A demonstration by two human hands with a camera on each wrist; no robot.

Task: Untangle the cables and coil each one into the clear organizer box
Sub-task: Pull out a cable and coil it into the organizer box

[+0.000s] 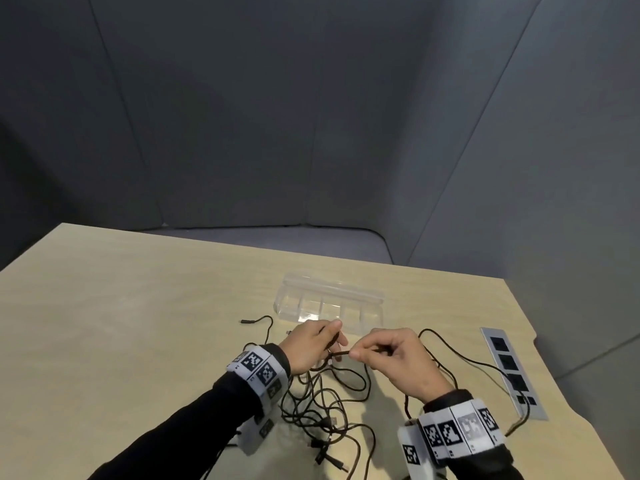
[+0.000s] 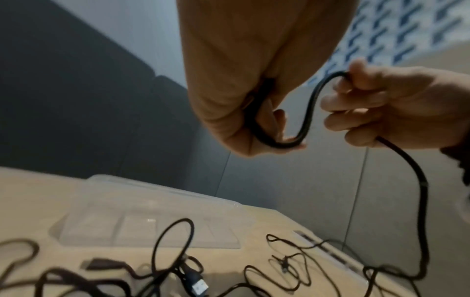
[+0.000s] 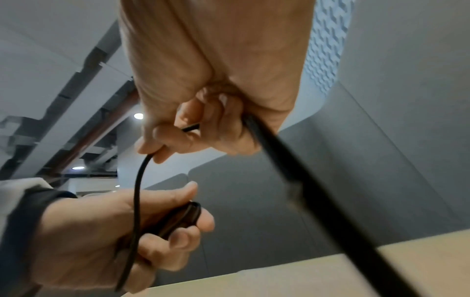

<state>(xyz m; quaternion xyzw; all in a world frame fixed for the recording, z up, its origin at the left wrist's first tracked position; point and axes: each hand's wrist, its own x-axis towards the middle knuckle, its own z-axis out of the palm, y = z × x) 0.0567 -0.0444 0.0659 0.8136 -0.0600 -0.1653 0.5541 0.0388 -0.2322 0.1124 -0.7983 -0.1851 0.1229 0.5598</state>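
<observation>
Both hands are raised above the table, close together, holding one black cable (image 1: pixel 341 354). My left hand (image 1: pixel 313 344) curls its fingers round a small coil of that cable (image 3: pixel 178 218). My right hand (image 1: pixel 388 355) pinches the same cable (image 2: pixel 309 112) between thumb and forefinger, and the cable runs on through its curled fingers and down to the table. A tangle of black cables (image 1: pixel 322 410) with USB plugs (image 2: pixel 199 285) lies under and in front of my wrists. The clear organizer box (image 1: pixel 329 303), divided into several compartments, stands just beyond my hands.
A grey power strip panel (image 1: pixel 512 370) is set into the tabletop at the right, with a cable end near it. A loose cable end (image 1: pixel 247 321) lies left of the box. The light wooden table (image 1: pixel 121 306) ends at grey partition walls.
</observation>
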